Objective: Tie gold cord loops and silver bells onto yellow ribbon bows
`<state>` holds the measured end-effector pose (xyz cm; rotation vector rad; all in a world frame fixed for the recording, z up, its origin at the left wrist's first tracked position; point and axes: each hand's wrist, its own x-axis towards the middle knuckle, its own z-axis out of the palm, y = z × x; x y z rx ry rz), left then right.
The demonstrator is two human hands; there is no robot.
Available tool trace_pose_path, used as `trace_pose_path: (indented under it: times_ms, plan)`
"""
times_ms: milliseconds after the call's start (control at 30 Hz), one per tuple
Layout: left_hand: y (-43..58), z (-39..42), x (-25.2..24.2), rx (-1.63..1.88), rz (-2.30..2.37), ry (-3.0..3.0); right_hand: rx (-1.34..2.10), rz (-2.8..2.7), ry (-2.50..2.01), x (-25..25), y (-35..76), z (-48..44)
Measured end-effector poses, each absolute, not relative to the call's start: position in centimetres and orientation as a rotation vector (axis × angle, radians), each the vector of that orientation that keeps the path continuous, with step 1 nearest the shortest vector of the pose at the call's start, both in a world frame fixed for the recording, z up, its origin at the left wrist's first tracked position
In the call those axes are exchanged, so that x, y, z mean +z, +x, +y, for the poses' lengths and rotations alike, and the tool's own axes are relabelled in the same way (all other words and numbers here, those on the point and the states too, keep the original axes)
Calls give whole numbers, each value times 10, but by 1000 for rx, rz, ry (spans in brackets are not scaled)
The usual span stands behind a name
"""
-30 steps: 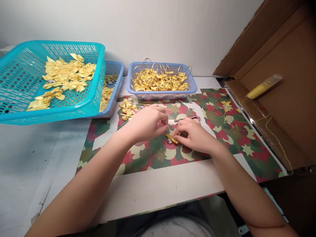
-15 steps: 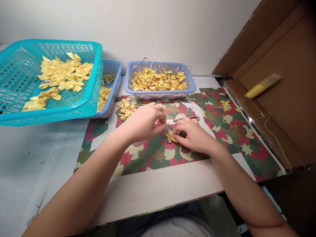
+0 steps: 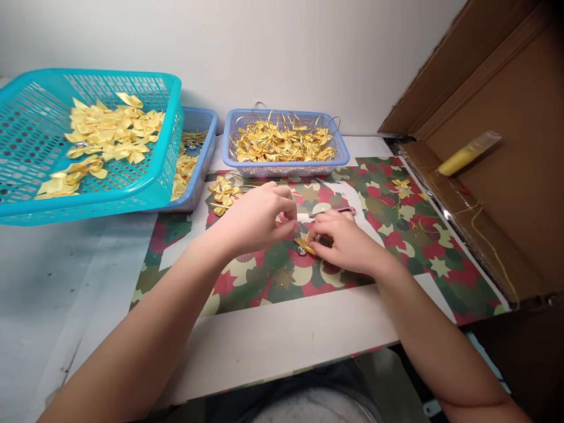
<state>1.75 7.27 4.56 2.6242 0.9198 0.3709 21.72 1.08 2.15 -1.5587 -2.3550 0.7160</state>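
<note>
The action is centred on the patterned wrapping paper (image 3: 396,235) spread over the desk (image 3: 286,341), and a small gold bow (image 3: 305,244) is found right in the middle of it, between the two hands. The bow is laid flat on the paper, its long axis set roughly crosswise to the person and slanted a little down toward the right. A silver bell (image 3: 302,251) is seen at its near edge, pointed toward the person.

The bow's right end is pinched by the fingers of the right hand (image 3: 348,241), which are curled and pressed down onto it. The thumb and forefinger of the left hand (image 3: 255,220) are pressed together at the tips just left of the bow; something tiny is nipped there, but what it is cannot be told.

A pink tool (image 3: 341,210) is left lying just beyond the right hand, long axis crosswise. Loose bows (image 3: 224,194) are heaped near the left hand. Behind, a blue basket (image 3: 286,170) is filled with looped bows, and a teal basket (image 3: 88,194) of plain bows is propped over a second blue basket (image 3: 202,170). At the right, a yellow tube (image 3: 467,154) is rested inside an open cardboard box (image 3: 506,194).
</note>
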Motion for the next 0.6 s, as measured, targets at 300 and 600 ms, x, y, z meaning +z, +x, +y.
trace_pose_path:
  times_ms: [300,600]
  plan:
    - [18,70,48,406,942,2574,749,-2272,-1571,28,220,10]
    - [23,69,47,506,878,2500,704,-2258,-1502,19,215,12]
